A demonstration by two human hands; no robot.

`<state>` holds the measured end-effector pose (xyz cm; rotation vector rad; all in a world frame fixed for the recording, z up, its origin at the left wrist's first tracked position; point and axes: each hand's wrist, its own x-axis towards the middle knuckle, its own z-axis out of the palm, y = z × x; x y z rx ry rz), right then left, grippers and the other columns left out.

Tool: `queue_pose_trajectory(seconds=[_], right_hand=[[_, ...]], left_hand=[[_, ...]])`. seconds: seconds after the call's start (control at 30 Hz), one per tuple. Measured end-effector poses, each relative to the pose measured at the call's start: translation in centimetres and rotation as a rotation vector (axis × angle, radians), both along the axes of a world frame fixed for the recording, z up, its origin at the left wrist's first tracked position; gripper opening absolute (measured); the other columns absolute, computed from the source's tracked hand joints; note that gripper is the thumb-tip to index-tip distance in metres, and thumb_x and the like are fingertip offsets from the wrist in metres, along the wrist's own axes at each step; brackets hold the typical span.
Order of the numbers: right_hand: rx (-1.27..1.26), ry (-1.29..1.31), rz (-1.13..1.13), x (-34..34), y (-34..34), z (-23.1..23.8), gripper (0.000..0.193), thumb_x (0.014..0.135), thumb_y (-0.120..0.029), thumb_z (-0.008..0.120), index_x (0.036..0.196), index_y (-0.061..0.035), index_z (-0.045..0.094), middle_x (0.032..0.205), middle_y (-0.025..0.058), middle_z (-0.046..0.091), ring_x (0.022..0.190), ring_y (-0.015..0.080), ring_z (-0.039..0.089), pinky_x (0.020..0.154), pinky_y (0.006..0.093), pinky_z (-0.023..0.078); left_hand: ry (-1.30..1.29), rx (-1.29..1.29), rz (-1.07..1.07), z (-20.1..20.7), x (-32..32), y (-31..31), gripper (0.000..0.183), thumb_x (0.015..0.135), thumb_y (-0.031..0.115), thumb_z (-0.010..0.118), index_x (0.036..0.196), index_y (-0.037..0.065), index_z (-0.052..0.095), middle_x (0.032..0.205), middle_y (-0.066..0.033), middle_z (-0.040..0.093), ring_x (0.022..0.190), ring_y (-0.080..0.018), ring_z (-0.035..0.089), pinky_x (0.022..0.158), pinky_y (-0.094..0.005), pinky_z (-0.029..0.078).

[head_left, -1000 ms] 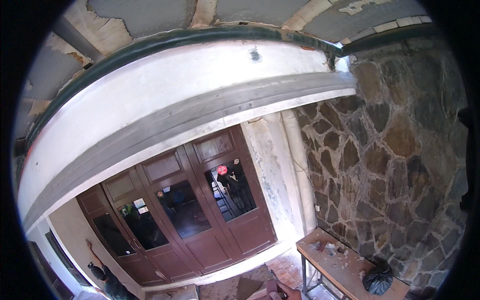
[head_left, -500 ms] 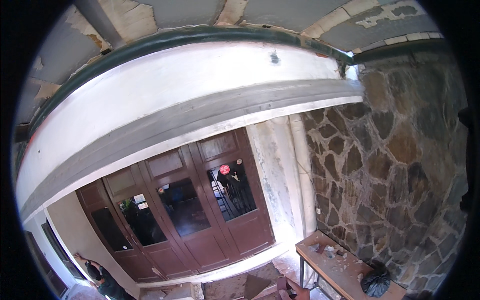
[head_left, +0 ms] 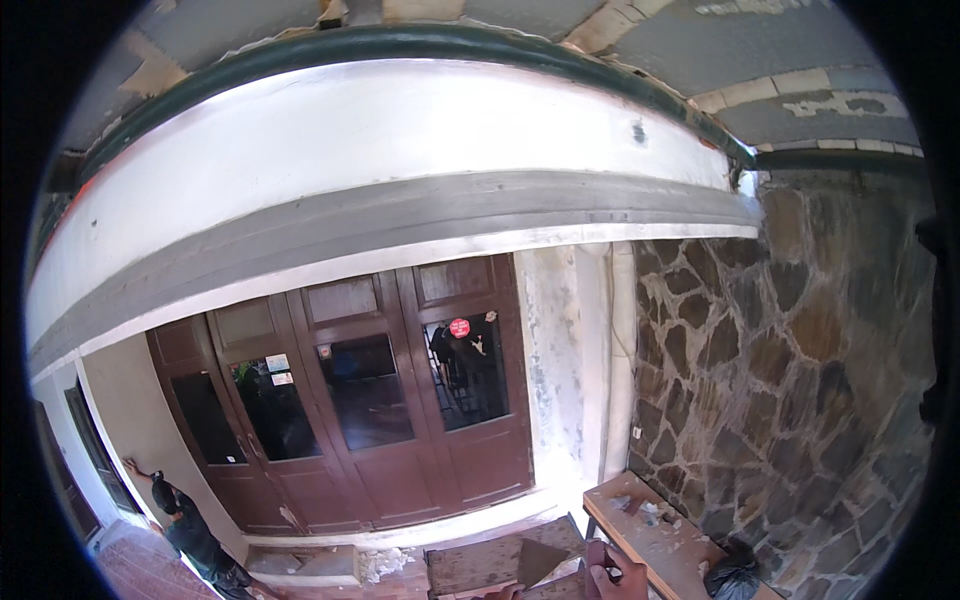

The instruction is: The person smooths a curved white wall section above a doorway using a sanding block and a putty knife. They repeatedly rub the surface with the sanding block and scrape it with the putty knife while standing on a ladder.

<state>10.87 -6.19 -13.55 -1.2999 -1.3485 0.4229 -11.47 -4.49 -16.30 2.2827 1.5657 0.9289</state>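
At the lower edge, my right hand (head_left: 628,578) is closed round a reddish-brown block-like piece (head_left: 597,556). Left of it, a flat grey-brown triangular plate (head_left: 541,561), like a trowel blade, points upward. Just under that plate a small part of my left hand (head_left: 505,593) shows, its fingers bent; what it grips is cut off by the picture's edge. Both hands are in front of a worn brown board (head_left: 465,566).
A wooden-topped table (head_left: 660,557) with rubble and a black plastic bag (head_left: 733,572) stands at right by a stone wall (head_left: 780,370). Brown panelled doors (head_left: 370,490) lie ahead beneath a white beam (head_left: 400,120). At far left, a person (head_left: 200,540) reaches to the wall.
The view has tilted and shifted, so more of the board, the table and the other person shows. My left hand has come into sight at the lower edge. My right hand still grips the block.
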Motion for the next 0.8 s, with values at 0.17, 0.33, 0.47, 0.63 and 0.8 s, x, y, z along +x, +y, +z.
queue_pose_trajectory(seconds=[0.17,0.33,0.47,0.63,0.8], right_hand=[[-0.052,-0.008,-0.018,-0.8,-0.2,0.4,0.040,0.086,-0.009,0.065,0.124,0.0003,0.058,0.102,0.0169,0.067,0.084,0.0201,0.067,0.068,0.0309,0.054],[-0.011,-0.088,-0.031,-1.6,-1.0,1.5,0.038,0.085,-0.008,0.066,0.121,-0.0023,0.059,0.100,0.0135,0.067,0.085,0.0190,0.066,0.072,0.0308,0.053],[-0.037,-0.115,-0.024,-1.6,-1.0,1.4,0.039,0.085,-0.008,0.067,0.123,-0.0030,0.059,0.097,0.0126,0.067,0.081,0.0188,0.065,0.069,0.0300,0.053],[-0.145,0.187,0.069,-0.9,-0.5,0.0,0.042,0.086,-0.008,0.067,0.126,-0.0025,0.058,0.092,0.0117,0.067,0.071,0.0136,0.064,0.058,0.0273,0.053],[-0.072,0.077,0.138,0.3,0.2,-1.5,0.044,0.085,-0.008,0.069,0.126,0.0009,0.056,0.085,0.0073,0.068,0.065,0.0083,0.060,0.054,0.0244,0.051]], left_hand=[[-0.042,-0.006,0.000,-0.4,-0.1,-0.1,0.037,0.086,0.028,0.054,0.116,0.006,0.056,0.094,-0.0189,0.064,0.092,-0.0366,0.059,0.087,-0.0559,0.040],[-0.048,-0.049,-0.047,-0.5,-0.6,-0.3,0.038,0.087,0.028,0.052,0.118,0.005,0.056,0.106,-0.0195,0.061,0.096,-0.0353,0.058,0.089,-0.0547,0.040],[0.049,-0.023,-0.051,-0.7,-0.6,-0.1,0.039,0.088,0.028,0.051,0.118,0.004,0.057,0.115,-0.0169,0.059,0.106,-0.0329,0.055,0.090,-0.0549,0.039],[0.000,0.015,-0.005,-0.7,-0.2,-0.2,0.035,0.088,0.026,0.052,0.115,0.005,0.059,0.111,-0.0173,0.062,0.102,-0.0345,0.057,0.087,-0.0532,0.043],[0.016,-0.004,0.041,0.5,0.3,-0.6,0.032,0.088,0.024,0.053,0.114,0.005,0.060,0.104,-0.0191,0.063,0.094,-0.0373,0.059,0.083,-0.0520,0.046]])
